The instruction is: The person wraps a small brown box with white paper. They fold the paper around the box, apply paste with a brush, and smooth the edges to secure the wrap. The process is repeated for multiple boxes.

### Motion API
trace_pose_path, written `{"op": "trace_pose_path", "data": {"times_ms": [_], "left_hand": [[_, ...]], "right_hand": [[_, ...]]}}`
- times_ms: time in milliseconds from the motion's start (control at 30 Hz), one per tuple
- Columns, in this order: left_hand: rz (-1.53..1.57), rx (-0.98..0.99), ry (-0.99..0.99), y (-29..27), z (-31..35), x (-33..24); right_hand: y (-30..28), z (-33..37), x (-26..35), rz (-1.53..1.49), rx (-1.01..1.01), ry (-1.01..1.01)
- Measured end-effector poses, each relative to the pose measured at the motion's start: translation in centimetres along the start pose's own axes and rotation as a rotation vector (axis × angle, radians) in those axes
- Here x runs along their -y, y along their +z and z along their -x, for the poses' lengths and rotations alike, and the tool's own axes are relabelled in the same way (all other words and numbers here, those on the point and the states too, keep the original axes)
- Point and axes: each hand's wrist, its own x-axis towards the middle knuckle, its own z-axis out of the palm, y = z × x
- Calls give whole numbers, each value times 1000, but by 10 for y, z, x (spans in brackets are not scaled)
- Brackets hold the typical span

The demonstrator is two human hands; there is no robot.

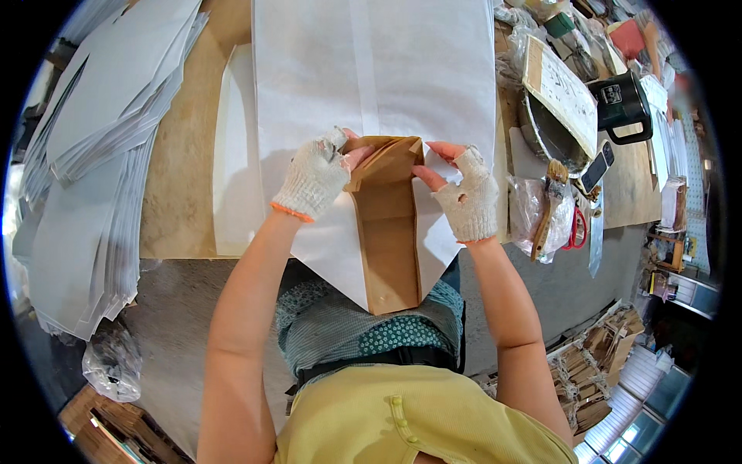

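Two hands in fingerless white gloves work at the upper end of the creased brown paper, which sits at the centre of the frame. The left hand (315, 172) pinches its upper left corner, thumb in front and fingertips behind. The right hand (469, 193) has its thumb against the upper right edge and its forefinger bent near the corner; whether they close on the paper I cannot tell.

The brown paper (388, 247) runs down toward the lower centre, past the table's near edge, between white flaps that slant inward on both sides. The folding looks partway along: the lengthwise creases are made and the sides taper, while the layers at the upper end stand raised, not yet flat.

Beyond the hands, a large white sheet (309, 85) with a pale seam fills the top centre, lying on the wooden table (179, 189). White paper is stacked thickly at the upper left (108, 100), none of it in hand. At the right of the frame are a brush (550, 203), red-handled scissors (576, 230), a phone (597, 168) and a dark mug (621, 104).
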Motion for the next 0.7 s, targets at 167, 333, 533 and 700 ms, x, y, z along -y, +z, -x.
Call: {"op": "trace_pose_path", "data": {"times_ms": [167, 333, 533, 700], "left_hand": [[193, 126, 20, -7, 1, -3], [432, 288, 138, -12, 3, -12], [341, 356, -26, -14, -2, -37], [255, 368, -164, -11, -7, -48]], "right_hand": [[-23, -8, 2, -126, 150, 58], [-38, -25, 3, 7, 290, -150], [-39, -25, 24, 13, 305, -330], [-23, -5, 15, 424, 52, -580]]}}
